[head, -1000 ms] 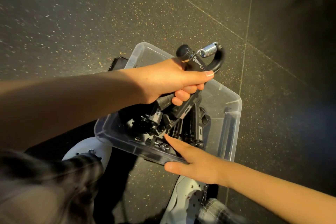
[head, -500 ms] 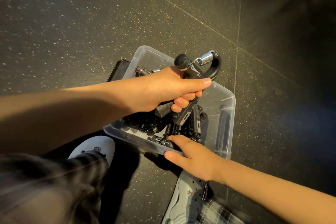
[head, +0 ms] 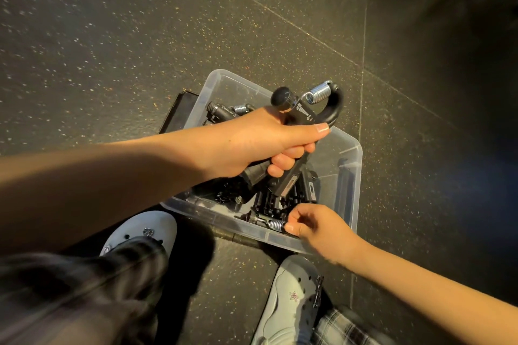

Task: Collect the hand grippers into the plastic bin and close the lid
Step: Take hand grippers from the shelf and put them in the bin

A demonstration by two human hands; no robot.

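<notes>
A clear plastic bin (head: 347,176) stands open on the dark floor, with several black hand grippers (head: 280,199) piled inside. My left hand (head: 263,140) grips one black hand gripper (head: 316,109) by its handles and holds it above the bin, its steel spring and knob pointing up. At the bin's near edge my right hand (head: 316,227) has its fingers curled and pinches the steel spring end of another hand gripper (head: 269,221) that lies in the bin.
A flat black object (head: 179,112), partly hidden, lies under or behind the bin's far left corner. My two pale clog shoes (head: 140,232) stand on the floor just in front of the bin. Dark speckled floor tiles surround everything.
My right hand went from lying flat on the bin's near rim to curling its fingers round a spring in the bin. My left hand still holds its gripper above the bin.
</notes>
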